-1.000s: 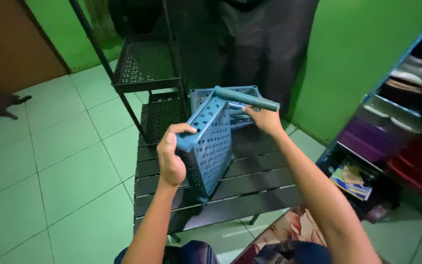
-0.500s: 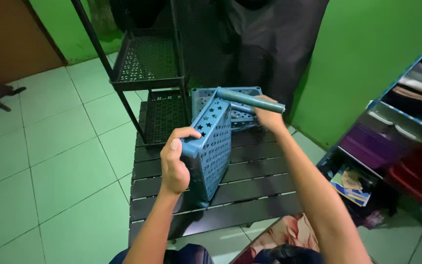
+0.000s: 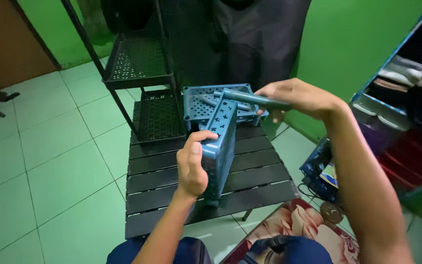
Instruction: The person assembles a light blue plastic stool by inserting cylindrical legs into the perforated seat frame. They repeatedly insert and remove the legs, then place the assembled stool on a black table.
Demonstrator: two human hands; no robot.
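My left hand [image 3: 192, 164] grips the near edge of a blue perforated plastic shelf panel [image 3: 221, 142] that stands on edge on a low black slatted table [image 3: 172, 190]. My right hand [image 3: 296, 97] is closed around a blue plastic tube [image 3: 250, 98] at the panel's top far corner. A second blue perforated tray [image 3: 199, 100] lies flat on the table just behind the upright panel.
A black metal rack with mesh shelves [image 3: 137, 63] stands behind the table on the green tiled floor [image 3: 40, 161]. Dark clothing [image 3: 235, 34] hangs against the green wall. A blue shelf unit [image 3: 396, 83] holds folded items at the right; a patterned mat [image 3: 289, 227] lies below.
The upright panel has turned so its edge faces me more directly, and my right hand with the tube has shifted slightly right. My view has moved closer.
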